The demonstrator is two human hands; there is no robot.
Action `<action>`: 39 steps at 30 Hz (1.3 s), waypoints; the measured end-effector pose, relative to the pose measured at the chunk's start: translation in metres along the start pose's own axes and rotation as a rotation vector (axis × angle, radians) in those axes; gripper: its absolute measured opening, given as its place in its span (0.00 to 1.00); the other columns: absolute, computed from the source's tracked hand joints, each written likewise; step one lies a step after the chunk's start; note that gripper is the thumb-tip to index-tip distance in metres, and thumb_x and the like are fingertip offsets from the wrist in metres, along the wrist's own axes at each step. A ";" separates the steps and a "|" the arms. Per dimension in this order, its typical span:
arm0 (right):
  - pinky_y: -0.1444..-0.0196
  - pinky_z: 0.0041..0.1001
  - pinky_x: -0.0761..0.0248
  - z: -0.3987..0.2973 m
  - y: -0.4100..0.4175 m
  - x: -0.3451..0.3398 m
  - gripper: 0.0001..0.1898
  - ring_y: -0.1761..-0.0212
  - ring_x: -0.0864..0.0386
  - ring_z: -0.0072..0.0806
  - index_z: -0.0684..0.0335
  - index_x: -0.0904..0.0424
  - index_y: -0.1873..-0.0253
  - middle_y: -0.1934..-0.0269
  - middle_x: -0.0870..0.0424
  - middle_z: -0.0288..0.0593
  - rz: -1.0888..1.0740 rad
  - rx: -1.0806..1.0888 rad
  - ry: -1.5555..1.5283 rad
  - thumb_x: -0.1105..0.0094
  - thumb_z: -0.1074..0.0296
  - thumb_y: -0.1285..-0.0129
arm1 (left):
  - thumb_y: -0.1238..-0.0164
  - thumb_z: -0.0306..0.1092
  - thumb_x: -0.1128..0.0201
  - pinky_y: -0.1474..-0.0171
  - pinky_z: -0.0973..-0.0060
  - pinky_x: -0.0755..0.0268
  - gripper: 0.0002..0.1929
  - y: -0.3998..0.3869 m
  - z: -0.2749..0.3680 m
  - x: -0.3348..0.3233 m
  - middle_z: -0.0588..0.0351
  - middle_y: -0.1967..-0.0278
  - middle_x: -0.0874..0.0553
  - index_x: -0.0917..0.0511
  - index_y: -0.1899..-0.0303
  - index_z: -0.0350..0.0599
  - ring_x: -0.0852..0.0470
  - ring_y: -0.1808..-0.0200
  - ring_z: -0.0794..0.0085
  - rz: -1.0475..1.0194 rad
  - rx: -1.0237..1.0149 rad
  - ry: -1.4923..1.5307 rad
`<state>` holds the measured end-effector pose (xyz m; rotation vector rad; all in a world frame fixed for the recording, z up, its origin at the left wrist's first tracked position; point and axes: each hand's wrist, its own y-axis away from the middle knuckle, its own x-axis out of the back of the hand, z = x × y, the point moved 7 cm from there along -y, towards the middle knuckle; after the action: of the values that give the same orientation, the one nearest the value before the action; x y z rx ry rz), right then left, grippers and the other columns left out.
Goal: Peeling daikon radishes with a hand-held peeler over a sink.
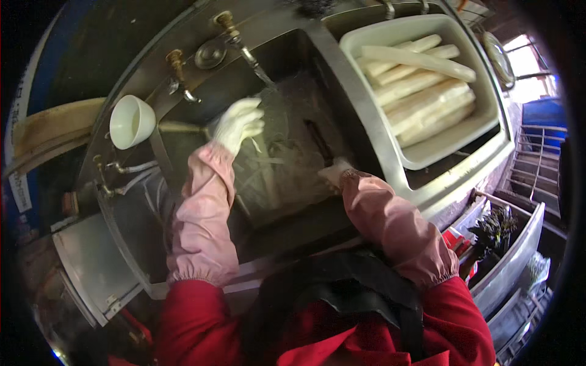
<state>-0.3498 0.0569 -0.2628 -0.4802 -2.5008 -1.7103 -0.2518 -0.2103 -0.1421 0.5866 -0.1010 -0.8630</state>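
My left hand point(240, 123), in a white glove, hovers over the left side of a steel sink basin point(352, 132), fingers a little apart. No held thing shows in it. A thin pale strip point(256, 145) shows just below its fingers. My right hand point(336, 171), blurred and pale, is at the basin's right side. It is closed on the near end of a long dark tool point(319, 141), whose kind is unclear. Several pale strips point(265, 176) lie in the cloudy water between my hands. Water runs into the basin from a tap point(245, 52).
On the right, a white plastic tub point(414, 160) of long peeled white roots point(416, 87) sits over another basin. A second tap point(181, 75) and a white bowl point(132, 121) stand at left. A drawer-like container point(512, 247) holds dark leafy greens point(494, 228) at lower right.
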 end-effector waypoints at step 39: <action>0.57 0.41 0.24 -0.150 0.126 -0.054 0.14 0.59 0.18 0.51 0.62 0.22 0.58 0.64 0.17 0.54 0.194 0.863 0.813 0.37 0.61 0.46 | 0.52 0.18 0.35 0.79 0.73 0.32 0.40 0.241 -0.065 0.005 0.57 0.76 0.24 0.42 0.34 0.43 0.26 0.81 0.73 0.006 0.189 0.091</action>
<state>-0.2786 -0.0511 -0.1058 0.0615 -2.1447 -0.4567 -0.0627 -0.0638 -0.0706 0.8011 -0.1017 -0.8252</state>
